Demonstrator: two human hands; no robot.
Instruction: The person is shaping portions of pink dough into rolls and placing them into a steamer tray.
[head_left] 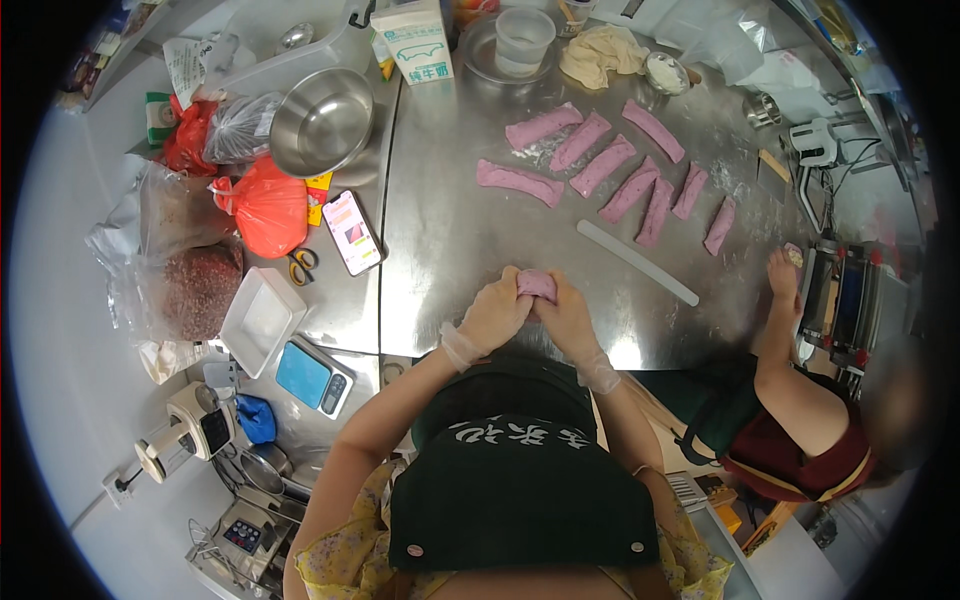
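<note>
Near the front of the steel table, a small piece of pink dough (536, 284) is held between my two hands, both in thin clear gloves. My left hand (497, 314) grips its left side and my right hand (565, 320) its right, fingers curled round it. Beyond, several pink dough strips (604, 160) lie among flour dustings. A white rolling pin (637, 262) rests to the right of my hands.
At left are a phone (350, 232), scissors (302, 264), a scale (312, 375), a white tub (260, 322), bags (260, 208) and a steel bowl (321, 122). A milk carton (415, 45) stands behind. A co-worker's arm (783, 344) is at the right, beside a machine (830, 300).
</note>
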